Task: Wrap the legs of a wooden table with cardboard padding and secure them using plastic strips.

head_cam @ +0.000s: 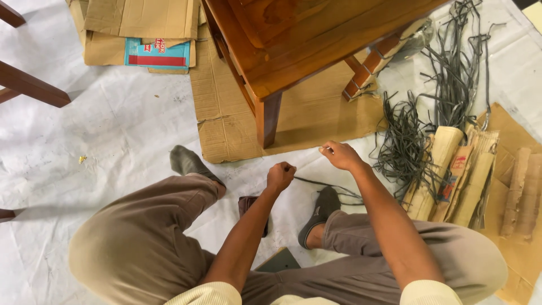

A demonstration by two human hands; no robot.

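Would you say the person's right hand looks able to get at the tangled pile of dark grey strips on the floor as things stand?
Probably yes: the right hand is just left of the tangled pile of dark grey strips, with only bare white sheet between them, though it already pinches a thin strand.

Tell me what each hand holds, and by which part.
Both hands pinch one thin dark strap: left hand near its end, right hand further along, though the exact spot is unclear.

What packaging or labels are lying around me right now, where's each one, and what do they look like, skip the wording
Flattened cardboard box: top left on the floor sheet, brown, stacked layers.
Printed label: on that box's lower edge, rectangular, blue with a red band.
Cardboard sheet: under the wooden chair, brown, creased.
Rolled cardboard wraps: right of the right hand, tan tubes, one with a small red and blue patch.
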